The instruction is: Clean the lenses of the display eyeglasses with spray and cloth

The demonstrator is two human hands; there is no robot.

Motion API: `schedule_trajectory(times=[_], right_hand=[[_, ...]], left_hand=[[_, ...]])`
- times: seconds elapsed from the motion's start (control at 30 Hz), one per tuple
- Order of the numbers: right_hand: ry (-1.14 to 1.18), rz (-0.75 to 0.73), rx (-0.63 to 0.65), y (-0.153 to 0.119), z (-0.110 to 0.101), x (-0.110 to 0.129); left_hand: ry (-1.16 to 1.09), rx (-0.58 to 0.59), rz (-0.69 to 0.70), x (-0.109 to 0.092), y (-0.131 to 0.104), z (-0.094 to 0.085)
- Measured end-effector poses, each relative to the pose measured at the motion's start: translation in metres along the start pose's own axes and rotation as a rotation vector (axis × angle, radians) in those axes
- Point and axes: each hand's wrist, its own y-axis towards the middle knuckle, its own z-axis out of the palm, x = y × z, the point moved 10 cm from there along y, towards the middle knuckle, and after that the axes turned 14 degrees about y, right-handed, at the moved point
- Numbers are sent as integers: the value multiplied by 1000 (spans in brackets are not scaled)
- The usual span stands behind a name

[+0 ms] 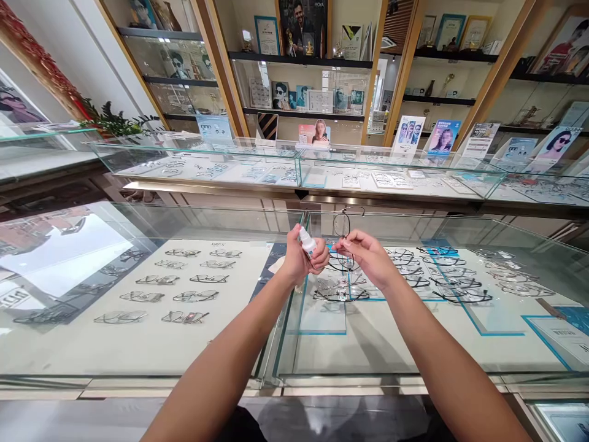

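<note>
My left hand is closed around a small white spray bottle, its nozzle tilted up and to the left. In my right hand is a pair of thin dark-framed eyeglasses, pinched between thumb and fingers. One round lens stands above the fingertips and a temple reaches to the upper right. The other lens shows below the fingers, partly blending with the frames behind it. Both hands are over the glass display case, close together but apart.
Inside the case lie rows of eyeglasses on the left and more frames on the right. A second glass counter runs across behind, with upright advertising cards on it. Shelves with pictures line the back wall.
</note>
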Motion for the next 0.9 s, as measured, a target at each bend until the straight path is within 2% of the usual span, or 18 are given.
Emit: schedule_trajectory(times=[0.17,0.27,0.53,0.67,0.9], right_hand=[[-55,31,20,-1,3,-8],[-52,43,38,-1,4,-12],[-37,71,66,-1,9,-17],[42,68,34,1,6,-15],[175,-1,-47,9,-9,-7]], left_hand=[[209,-153,-21,4,2,-17],[303,-177,-51,7,1,-19],[363,-187,-96,13,-2,-17],[357,-147,-81,11,-2,-14],[613,-80,-63,13,0,-9]])
